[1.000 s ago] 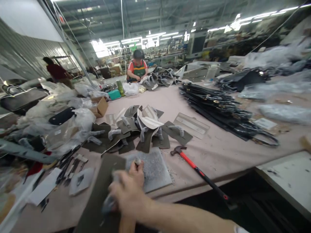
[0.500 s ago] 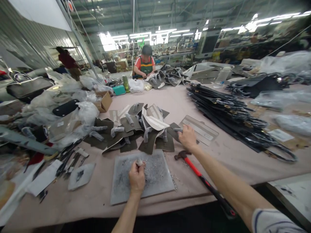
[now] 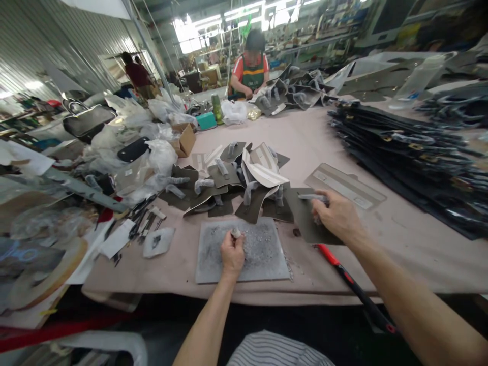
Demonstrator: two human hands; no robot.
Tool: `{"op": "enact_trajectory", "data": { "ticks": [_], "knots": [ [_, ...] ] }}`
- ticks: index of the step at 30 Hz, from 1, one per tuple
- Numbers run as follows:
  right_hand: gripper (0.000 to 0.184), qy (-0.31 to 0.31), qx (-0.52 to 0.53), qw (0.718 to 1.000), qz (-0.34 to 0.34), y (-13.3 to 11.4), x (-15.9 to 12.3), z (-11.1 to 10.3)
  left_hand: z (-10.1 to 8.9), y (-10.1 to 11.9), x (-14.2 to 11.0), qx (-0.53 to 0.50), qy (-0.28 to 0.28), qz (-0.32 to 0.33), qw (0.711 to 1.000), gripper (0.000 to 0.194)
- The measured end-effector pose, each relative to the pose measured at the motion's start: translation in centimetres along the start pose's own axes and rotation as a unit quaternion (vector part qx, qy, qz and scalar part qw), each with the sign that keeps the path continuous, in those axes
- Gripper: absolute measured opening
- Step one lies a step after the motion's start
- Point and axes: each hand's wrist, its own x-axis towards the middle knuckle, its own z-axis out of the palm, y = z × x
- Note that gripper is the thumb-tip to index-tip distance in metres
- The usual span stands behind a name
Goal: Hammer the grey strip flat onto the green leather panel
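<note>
My left hand (image 3: 232,256) is closed around a short tool with a round, pale top (image 3: 236,233); its lower end is hidden by the fingers. It sits over a worn grey slab (image 3: 211,249) strewn with small dark bits. My right hand (image 3: 337,214) grips a dark grey-brown panel (image 3: 303,218) by a plastic-wrapped handle (image 3: 310,197). The panel covers most of the head of a hammer with a red and black handle (image 3: 353,287). Beyond the slab lies a heap of similar panels (image 3: 261,203) with wrapped handles.
A flat beige-grey piece (image 3: 345,188) lies behind my right hand. Black bag parts (image 3: 404,157) are stacked at right. Loose tools (image 3: 147,223), a cardboard box (image 3: 184,140) and plastic bags (image 3: 162,157) stand left. A co-worker (image 3: 249,68) sits across the table.
My right hand has drawn the panel off the table toward me, and it now covers most of the hammer head. My left hand keeps its hold over the slab. The camera view has tilted down.
</note>
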Motion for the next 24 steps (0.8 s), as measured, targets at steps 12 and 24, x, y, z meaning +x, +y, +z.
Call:
{"op": "enact_trajectory", "data": {
  "ticks": [12,24],
  "knots": [
    [0.050,-0.139,0.041,0.988,-0.053,-2.5,-18.4,11.0,0.5,1.5,0.7,-0.151,-0.047,-0.014,0.987,0.023],
    [0.043,-0.114,0.105,0.986,-0.062,-0.7,-16.6,8.6,6.1,0.5,2.6,-0.186,-0.180,-0.021,0.966,0.019]
  ]
}}
